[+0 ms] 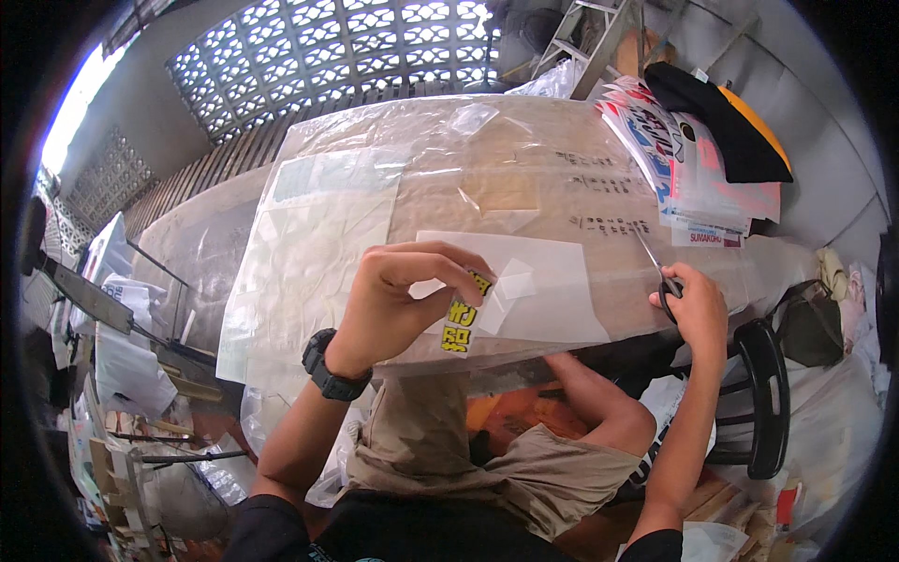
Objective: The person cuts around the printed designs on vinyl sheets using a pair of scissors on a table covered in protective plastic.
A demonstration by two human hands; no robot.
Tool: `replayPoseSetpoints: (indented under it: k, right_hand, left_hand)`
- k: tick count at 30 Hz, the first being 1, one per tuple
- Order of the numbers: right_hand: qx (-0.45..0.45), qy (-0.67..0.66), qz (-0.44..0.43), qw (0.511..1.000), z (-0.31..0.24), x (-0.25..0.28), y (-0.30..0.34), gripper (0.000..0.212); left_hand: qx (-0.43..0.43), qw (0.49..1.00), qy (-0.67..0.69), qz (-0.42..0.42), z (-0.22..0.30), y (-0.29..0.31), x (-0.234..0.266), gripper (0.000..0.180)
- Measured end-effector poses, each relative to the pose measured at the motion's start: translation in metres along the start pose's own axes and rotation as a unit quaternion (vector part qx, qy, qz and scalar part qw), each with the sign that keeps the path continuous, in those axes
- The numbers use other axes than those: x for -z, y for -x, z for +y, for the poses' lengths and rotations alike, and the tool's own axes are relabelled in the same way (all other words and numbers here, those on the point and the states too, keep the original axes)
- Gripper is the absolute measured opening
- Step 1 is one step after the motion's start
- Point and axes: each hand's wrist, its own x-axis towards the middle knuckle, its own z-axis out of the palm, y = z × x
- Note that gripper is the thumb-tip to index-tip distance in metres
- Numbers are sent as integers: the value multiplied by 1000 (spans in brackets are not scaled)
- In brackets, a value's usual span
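Observation:
My left hand (398, 286), with a black watch on its wrist, pinches a small sticker strip (457, 328) between thumb and fingers. Bold yellow characters with dark outlines run along the strip, and its upper end is partly covered by my fingertips. Below it on the table lies a white sheet (557, 309), with small pale, see-through pieces (513, 284) on top. Off to the right, my right hand (702, 304) is closed round the black handles of a pair of scissors (650, 250). The blades point up and away, apart from the strip.
See-through plastic film covers the table (487, 155), which carries some handwritten marks. Printed sheets (646, 140) are piled at the far right under a black and yellow cloth item (702, 122). A black chair (768, 403) stands at right, a ladder (573, 47) behind.

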Motion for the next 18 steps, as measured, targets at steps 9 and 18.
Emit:
replayPoseSetpoints:
  k: [9,18]
  right_hand:
    - [-31,61,24,997,-13,-2,11,25]
    - [122,-515,-68,846,-105,1,53,16]
  left_hand:
    - [45,990,126,-52,7,-12,-7,45]
    - [93,977,-37,-190,28,-51,-24,88]
